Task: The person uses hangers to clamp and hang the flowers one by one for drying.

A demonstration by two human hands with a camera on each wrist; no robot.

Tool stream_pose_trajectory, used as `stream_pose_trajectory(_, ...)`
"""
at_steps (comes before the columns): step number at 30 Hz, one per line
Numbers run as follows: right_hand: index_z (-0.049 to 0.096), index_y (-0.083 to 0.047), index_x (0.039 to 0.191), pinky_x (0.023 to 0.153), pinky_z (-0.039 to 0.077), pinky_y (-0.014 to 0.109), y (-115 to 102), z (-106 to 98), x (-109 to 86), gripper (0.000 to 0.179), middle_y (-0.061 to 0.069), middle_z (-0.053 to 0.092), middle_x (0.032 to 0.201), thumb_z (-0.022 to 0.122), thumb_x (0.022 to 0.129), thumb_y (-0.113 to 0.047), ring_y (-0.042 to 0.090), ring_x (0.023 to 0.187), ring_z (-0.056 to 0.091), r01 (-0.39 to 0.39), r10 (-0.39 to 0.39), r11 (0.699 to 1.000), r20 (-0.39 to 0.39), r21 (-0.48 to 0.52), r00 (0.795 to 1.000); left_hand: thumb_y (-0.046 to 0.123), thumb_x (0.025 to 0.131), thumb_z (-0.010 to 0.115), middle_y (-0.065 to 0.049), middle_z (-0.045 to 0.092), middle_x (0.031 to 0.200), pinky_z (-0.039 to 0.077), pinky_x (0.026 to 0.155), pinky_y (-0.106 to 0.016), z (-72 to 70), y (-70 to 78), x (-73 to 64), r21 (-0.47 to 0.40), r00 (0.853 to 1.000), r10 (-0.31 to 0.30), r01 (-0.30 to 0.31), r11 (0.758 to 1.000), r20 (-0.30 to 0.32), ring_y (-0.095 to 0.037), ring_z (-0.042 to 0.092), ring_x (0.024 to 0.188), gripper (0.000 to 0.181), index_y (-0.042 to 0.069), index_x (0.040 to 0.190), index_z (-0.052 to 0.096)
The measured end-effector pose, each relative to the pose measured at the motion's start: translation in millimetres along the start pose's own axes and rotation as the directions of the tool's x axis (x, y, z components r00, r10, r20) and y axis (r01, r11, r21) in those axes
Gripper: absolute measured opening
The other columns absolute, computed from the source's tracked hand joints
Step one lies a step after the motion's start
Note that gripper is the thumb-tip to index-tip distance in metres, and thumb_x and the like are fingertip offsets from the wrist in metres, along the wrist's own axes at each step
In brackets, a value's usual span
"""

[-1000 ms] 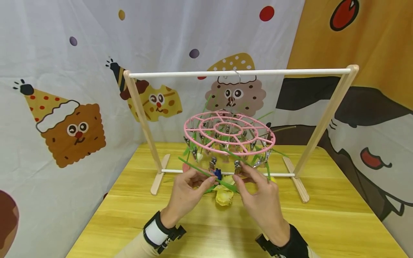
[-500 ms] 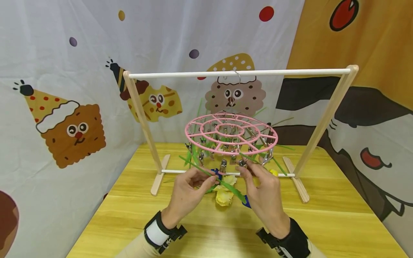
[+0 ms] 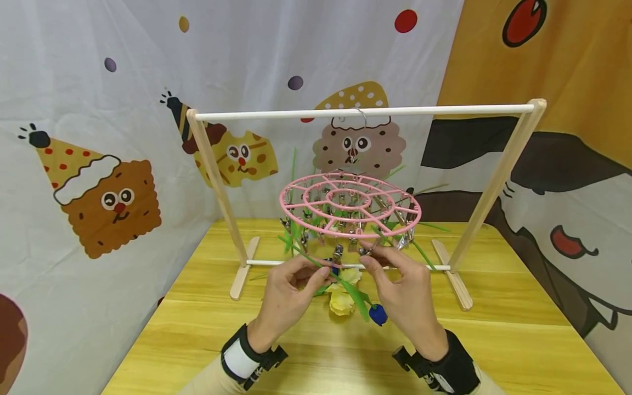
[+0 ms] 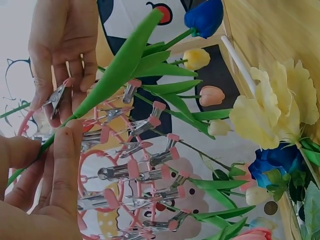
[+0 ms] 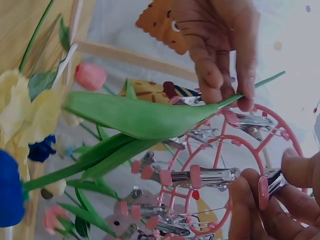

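Observation:
Between thumb and fingers, my left hand [image 3: 291, 291] pinches the green stem of an artificial blue tulip [image 3: 378, 315]. Its blossom hangs down to the right, and a broad green leaf [image 5: 135, 117] spreads along the stem. My right hand [image 3: 407, 293] pinches a metal clip [image 5: 274, 181] with pink tips at the near side of a round pink hanger [image 3: 281, 202]. In the right wrist view the clip's tips look slightly apart, with nothing between them. The stem and the clip are apart.
The hanger hooks onto the white rod [image 3: 276, 114] of a wooden stand. Several clips hold other tulips, including a yellow tulip [image 4: 196, 59] and a peach tulip [image 4: 212, 96]. A large pale yellow flower [image 3: 342, 303] and a dark blue flower [image 4: 276, 164] lie on the wooden table [image 3: 316, 351].
The hanger has turned, shifting its clips and stems. My right hand has moved slightly right, and the blue blossom has come out from behind it. My left hand keeps its grip on the stem.

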State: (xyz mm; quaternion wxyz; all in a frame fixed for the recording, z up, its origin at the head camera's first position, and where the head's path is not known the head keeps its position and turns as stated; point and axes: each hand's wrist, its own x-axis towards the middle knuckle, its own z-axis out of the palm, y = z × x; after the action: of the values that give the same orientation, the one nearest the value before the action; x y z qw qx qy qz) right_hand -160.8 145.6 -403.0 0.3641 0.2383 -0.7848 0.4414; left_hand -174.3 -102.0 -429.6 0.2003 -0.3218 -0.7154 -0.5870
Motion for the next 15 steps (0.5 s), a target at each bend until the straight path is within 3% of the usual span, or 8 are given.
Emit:
stream_pose_trajectory(6,0.089,-0.011,0.119,0.087,0.056,0.017,-1.2,-3.4,4.2,0.024,0.006,0.090,0.118,0.092,0.097,0.000,0.009,0.095,0.073,-0.095,0.091,0.991,0.043,0.091,0.995,0.001,0.112,0.077,-0.018,0.088,0.119,0.075,0.078,-0.037,0.7,0.5,0.0,-0.042,1.000,0.029,-0.029,0.999,0.000,-0.028,0.089,0.097,0.010,0.008,0.119,0.080)
stream_pose_trajectory(11,0.089,-0.011,0.119,0.086,0.060,0.017,-2.0,-6.7,7.1,0.022,0.007,0.088,0.115,0.091,0.100,-0.002,0.004,0.097,0.074,-0.190,0.178,0.971,0.090,0.148,0.980,0.000,0.110,0.079,-0.017,0.088,0.119,0.075,0.079,-0.036,1.5,1.6,1.9,-0.042,0.999,0.040,-0.040,0.998,-0.003,-0.021,0.089,0.098,0.015,0.008,0.123,0.082)
stream_pose_trajectory(15,0.088,-0.011,0.119,0.085,0.066,0.019,-2.0,-9.0,8.2,0.021,0.007,0.089,0.117,0.092,0.100,-0.003,0.003,0.096,0.078,-0.221,0.204,0.962,0.114,0.163,0.972,-0.002,0.109,0.079,-0.018,0.088,0.116,0.075,0.078,-0.036,2.5,2.3,4.2,-0.050,0.998,0.062,-0.062,0.997,-0.005,-0.013,0.088,0.098,0.018,0.004,0.125,0.082)
